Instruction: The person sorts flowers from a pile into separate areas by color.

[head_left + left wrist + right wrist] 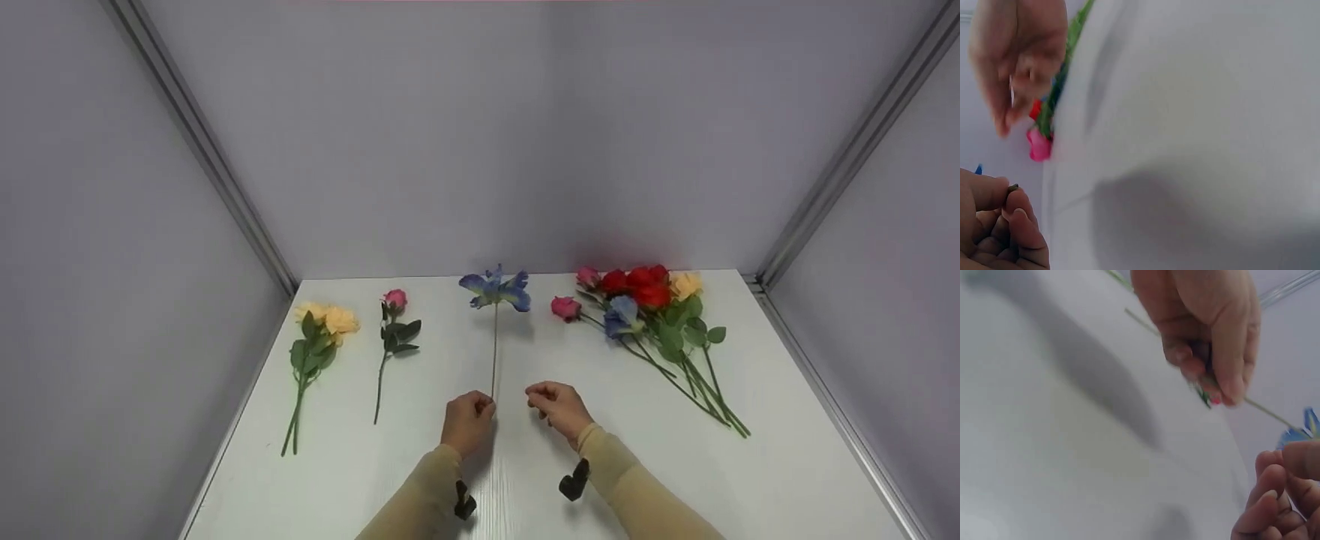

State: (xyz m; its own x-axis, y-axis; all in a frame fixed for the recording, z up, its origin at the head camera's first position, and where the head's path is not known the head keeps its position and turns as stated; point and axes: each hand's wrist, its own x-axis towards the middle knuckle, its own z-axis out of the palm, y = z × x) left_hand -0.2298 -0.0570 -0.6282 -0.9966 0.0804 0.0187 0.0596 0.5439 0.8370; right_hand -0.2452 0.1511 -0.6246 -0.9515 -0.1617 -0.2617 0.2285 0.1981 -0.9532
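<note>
Blue flower (pixel 495 290) above white tabletop (pixel 442 352); grey walls (pixel 480 135), metal corner rails (pixel 205 142).

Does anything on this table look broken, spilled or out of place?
Nothing looks broken or spilled. Only the flower pile on the right looks slightly untidy: its stems lie at different angles, and one pink rose pokes out leftward. The blue flower in the left hand looks intact.
</note>
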